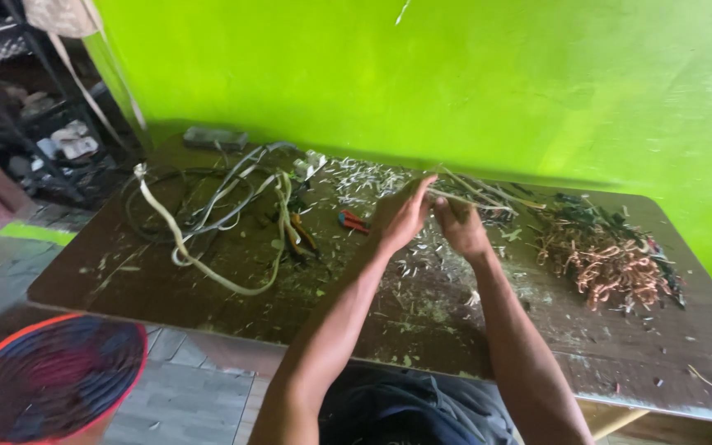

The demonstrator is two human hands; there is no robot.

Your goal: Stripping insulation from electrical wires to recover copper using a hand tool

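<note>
Both hands are working out over the middle of the table [166, 288]. The left hand [401, 218] and right hand [461, 227] are sitting close together, nearly touching, and both are pinching down on the same thin pale wire [480, 196]. It's raised a bit off the tabletop, probably so the fingers can get all the way around it instead of scraping along the wood. The wire is running roughly left to right with a slight slant, its long axis stretching from the hands out toward the right, where the free end is pointing at the heap of bare copper strands [611, 264]. Can't really tell how far it's reaching, since it's blurring into the dark scraps [587, 210] behind it.

Looks like everything is getting sorted by side. The untouched stuff is lying on the left: a loose tangle of white and grey cables [208, 214], with a pair of red-handled cutters [353, 221] lying just beside the left hand, handy for grabbing. The copper is piling up on the right, well apart from the cables, which keeps the clean metal separate. Little white bits of insulation [372, 177] are scattered all over between the two, mostly around the hands.
</note>
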